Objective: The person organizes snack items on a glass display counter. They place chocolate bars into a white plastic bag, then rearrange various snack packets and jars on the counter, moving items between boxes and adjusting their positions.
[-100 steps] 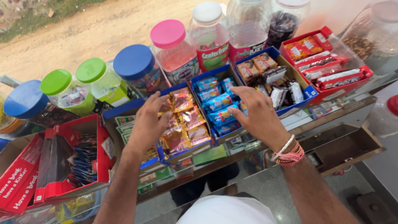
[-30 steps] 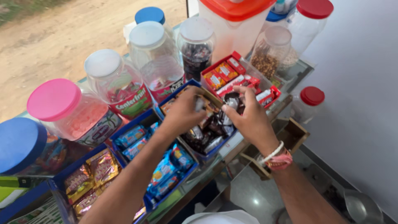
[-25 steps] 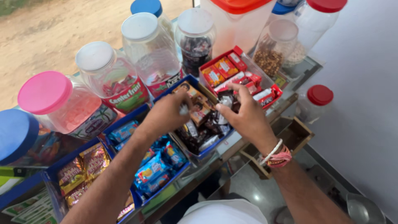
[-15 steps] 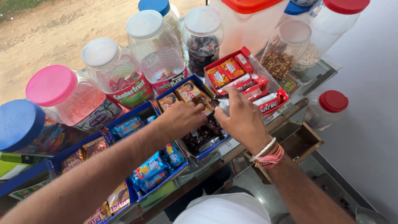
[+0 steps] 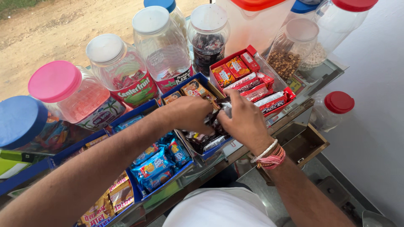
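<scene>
The left hand (image 5: 189, 114) and the right hand (image 5: 244, 122) meet over the middle blue cardboard tray (image 5: 198, 82), both grasping a bunch of dark shiny snack packets (image 5: 214, 117) held between them just above the tray. More dark packets (image 5: 204, 141) lie in the tray's near end, below the hands. Just right of it sits a red cardboard tray of red-wrapped bars (image 5: 256, 86); to the left, a blue tray of blue biscuit packs (image 5: 158, 162). All rest on the glass-topped desk (image 5: 328, 67). Farther off stands a row of clear plastic jars: one with a white lid (image 5: 162, 42), one with a pink lid (image 5: 71, 94), one holding dark sweets (image 5: 208, 35). A small red-lidded jar (image 5: 332, 109) stands apart at the right.
</scene>
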